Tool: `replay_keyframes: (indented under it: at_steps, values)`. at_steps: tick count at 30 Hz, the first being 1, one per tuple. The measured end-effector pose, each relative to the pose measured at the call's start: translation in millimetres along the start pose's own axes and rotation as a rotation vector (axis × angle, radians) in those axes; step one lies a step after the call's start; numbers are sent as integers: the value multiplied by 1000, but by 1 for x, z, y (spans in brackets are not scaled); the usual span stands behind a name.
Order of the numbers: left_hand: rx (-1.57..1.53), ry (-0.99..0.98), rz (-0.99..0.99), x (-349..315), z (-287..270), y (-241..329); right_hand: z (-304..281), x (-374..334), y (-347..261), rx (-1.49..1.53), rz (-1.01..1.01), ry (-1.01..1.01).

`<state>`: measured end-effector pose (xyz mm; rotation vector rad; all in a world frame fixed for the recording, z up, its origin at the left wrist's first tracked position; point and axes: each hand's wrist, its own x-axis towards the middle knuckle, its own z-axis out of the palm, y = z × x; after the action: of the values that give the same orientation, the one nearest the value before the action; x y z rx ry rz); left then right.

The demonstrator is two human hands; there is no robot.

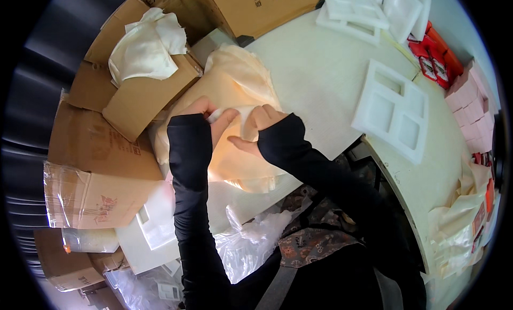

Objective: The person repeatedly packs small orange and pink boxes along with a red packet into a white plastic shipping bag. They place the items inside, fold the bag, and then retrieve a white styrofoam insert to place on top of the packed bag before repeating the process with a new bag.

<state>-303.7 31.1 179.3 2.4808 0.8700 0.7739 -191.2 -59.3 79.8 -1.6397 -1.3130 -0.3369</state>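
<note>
Both hands are on the stack of cream fabric [235,91] at the near-left edge of the desk [320,80]. The left hand [206,115] has its fingers closed, thumb pinching a fold of the top sheet; what looks like a small white scrap sits between thumb and palm, though the view is too soft to be sure. The right hand [262,128] is just beside it, fingers curled shut on the same cloth, thumb pointing toward the left wrist. Black sleeves cover both forearms down to the knuckles.

The stack spills over the desk edge toward the person. Left of it stands an open cardboard box [133,91] with more pale fabric [147,45] bunched on top. Farther right on the desk lies a white foam tray [393,110] with three square cut-outs, well apart from the hands. More foam trays [358,11] lie at the far edge. Crumpled clear plastic [251,238] hangs below the desk edge, near the person's lap.
</note>
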Motion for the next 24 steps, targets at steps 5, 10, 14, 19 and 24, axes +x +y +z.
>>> replay_keyframes:
  at_steps: [5, 10, 14, 19, 24]
  values:
    - [79, 17, 89, 0, -1, 0, -25, 4, 11, 112, 0, 2]
    - [-322, -381, -35, -4, -10, -11, -66, 5, 25, 416, 380, -664]
    - [-344, -740, 125, -5, -3, -34, -70, 9, 38, 687, 468, -852]
    - [-288, -773, 130, -17, 7, -55, -60, 3, 45, 798, 502, -1017]
    - [-272, -705, 199, -27, 14, -65, -52, -3, 45, 819, 491, -1097]
